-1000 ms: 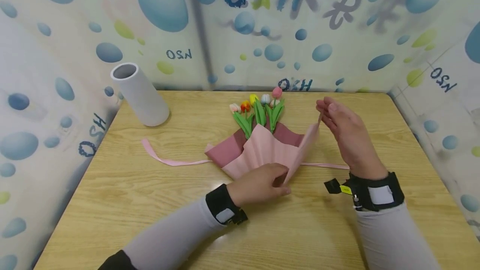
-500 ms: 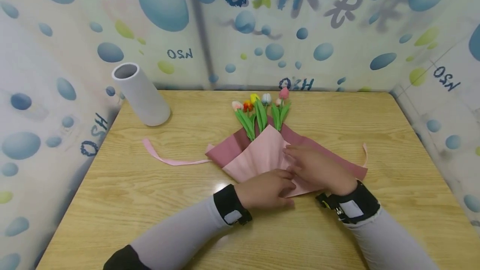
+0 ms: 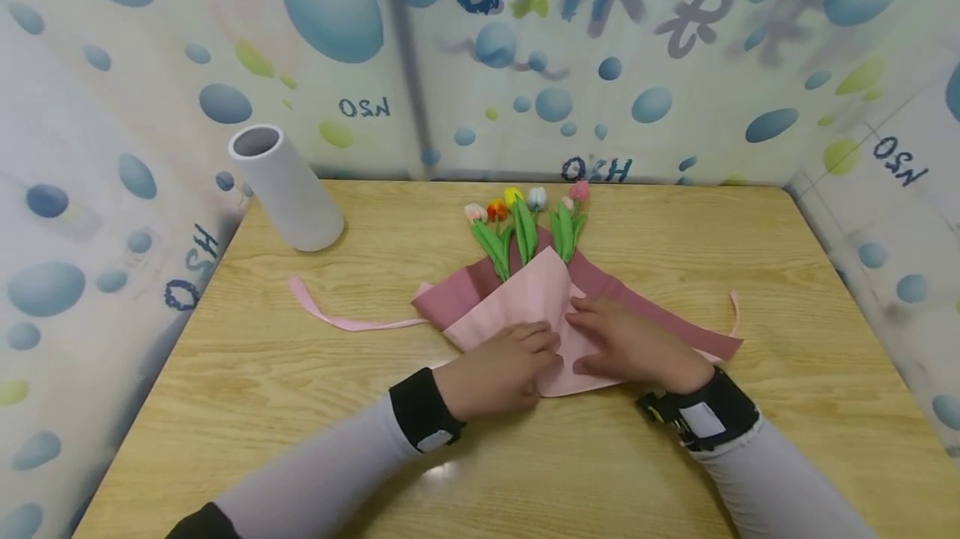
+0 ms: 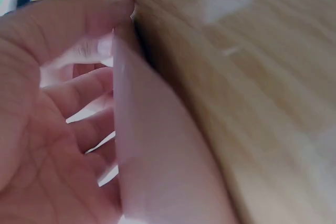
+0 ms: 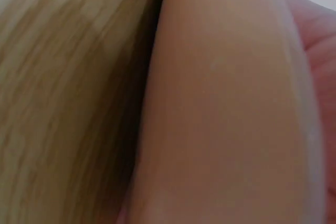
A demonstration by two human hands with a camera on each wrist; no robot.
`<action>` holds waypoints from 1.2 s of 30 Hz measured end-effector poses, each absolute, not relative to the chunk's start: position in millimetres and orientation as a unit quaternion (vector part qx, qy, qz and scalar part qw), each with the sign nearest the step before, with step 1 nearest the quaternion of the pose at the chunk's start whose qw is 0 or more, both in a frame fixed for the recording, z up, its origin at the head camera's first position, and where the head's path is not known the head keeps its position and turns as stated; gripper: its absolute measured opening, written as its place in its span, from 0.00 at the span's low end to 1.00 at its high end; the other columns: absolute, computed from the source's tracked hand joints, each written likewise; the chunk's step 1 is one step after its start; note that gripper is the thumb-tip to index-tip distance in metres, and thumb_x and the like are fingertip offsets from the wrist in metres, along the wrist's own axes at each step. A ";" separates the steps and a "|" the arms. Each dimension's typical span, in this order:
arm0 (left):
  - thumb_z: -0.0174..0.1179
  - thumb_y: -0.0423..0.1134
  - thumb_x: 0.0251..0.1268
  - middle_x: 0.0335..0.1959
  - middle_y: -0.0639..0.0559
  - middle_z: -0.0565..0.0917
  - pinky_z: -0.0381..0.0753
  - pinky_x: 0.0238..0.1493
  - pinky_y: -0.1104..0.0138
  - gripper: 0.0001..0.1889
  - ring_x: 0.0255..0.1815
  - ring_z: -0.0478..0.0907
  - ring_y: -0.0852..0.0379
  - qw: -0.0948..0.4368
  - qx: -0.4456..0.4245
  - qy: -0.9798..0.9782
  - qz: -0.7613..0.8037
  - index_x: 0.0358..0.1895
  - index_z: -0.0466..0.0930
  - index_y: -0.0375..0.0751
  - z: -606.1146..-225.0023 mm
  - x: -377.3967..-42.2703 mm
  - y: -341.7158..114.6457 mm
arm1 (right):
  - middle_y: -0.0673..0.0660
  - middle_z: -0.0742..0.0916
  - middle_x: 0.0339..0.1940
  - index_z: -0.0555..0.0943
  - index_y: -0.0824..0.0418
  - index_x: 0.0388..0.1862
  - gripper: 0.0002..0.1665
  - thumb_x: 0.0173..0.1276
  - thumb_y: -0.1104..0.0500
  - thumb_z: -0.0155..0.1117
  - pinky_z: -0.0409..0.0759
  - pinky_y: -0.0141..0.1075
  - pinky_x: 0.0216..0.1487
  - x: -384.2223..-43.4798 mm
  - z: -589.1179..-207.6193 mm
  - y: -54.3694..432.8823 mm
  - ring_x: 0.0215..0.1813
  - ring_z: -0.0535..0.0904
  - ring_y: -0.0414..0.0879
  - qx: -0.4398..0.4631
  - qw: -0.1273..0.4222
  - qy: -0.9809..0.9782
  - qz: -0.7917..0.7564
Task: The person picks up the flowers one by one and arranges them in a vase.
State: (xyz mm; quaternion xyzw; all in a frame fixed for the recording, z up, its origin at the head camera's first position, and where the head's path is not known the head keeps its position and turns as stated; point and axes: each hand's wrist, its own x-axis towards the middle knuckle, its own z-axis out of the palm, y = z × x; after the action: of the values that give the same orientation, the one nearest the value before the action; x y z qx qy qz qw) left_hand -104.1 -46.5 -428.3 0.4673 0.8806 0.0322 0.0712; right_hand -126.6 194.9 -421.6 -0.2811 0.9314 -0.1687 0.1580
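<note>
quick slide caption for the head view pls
Left hand and right hand on pink paper, tulips peeking out above, a white vase to the left.

On my head feed I get bright, soft light, with a small glare spot on the table [image 3: 600, 481] beside the left sleeve [image 3: 322, 472] and grey, blurry shadows across the back wall [image 3: 555, 64]. The wide lens seems to stretch the side walls [image 3: 67, 372] toward the edges. My left wrist feed is smeared, background washed white between the fingers of the left hand [image 4: 39, 129]. The right wrist one (my murkiest) is dim, brownish and out of focus, a dark shadow streaking down beside the paper [image 5: 226, 103].
</note>
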 end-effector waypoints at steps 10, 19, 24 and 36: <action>0.63 0.47 0.71 0.78 0.52 0.71 0.55 0.85 0.53 0.31 0.82 0.61 0.52 -0.003 0.466 0.884 -0.039 0.75 0.71 0.48 -426.9 -99.3 -65.3 | 0.66 0.72 0.79 0.74 0.64 0.74 0.46 0.63 0.44 0.78 0.72 0.59 0.74 -123.0 -424.2 193.7 0.79 0.67 0.64 -0.272 0.153 0.936 -0.163; 0.62 0.43 0.68 0.79 0.50 0.69 0.56 0.85 0.54 0.32 0.82 0.61 0.50 0.056 0.443 0.894 -0.019 0.76 0.71 0.46 -427.9 -96.7 -77.1 | 0.66 0.71 0.80 0.73 0.63 0.75 0.47 0.63 0.45 0.78 0.71 0.58 0.76 -119.6 -428.4 194.1 0.80 0.66 0.64 -0.269 0.148 0.937 -0.165; 0.63 0.48 0.68 0.82 0.50 0.64 0.56 0.85 0.50 0.35 0.85 0.56 0.46 0.130 0.405 0.904 0.043 0.78 0.68 0.46 -429.0 -98.2 -97.4 | 0.71 0.68 0.80 0.71 0.62 0.77 0.49 0.62 0.46 0.80 0.73 0.59 0.74 -116.2 -430.6 199.8 0.79 0.66 0.66 -0.244 0.147 0.942 -0.176; 0.65 0.62 0.68 0.79 0.39 0.67 0.70 0.78 0.53 0.42 0.80 0.64 0.43 0.131 0.336 0.927 0.104 0.79 0.65 0.44 -430.4 -102.1 -123.4 | 0.69 0.76 0.73 0.63 0.68 0.80 0.53 0.63 0.52 0.79 0.72 0.61 0.74 -120.5 -429.0 213.3 0.72 0.73 0.63 -0.143 0.125 0.957 -0.220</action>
State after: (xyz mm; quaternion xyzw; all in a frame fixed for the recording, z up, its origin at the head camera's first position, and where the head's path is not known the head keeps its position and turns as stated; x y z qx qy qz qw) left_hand -102.1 -123.4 -430.4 0.3360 0.9269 0.1039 0.1309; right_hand -120.5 213.3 -429.0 -0.1433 0.9567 -0.2205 0.1250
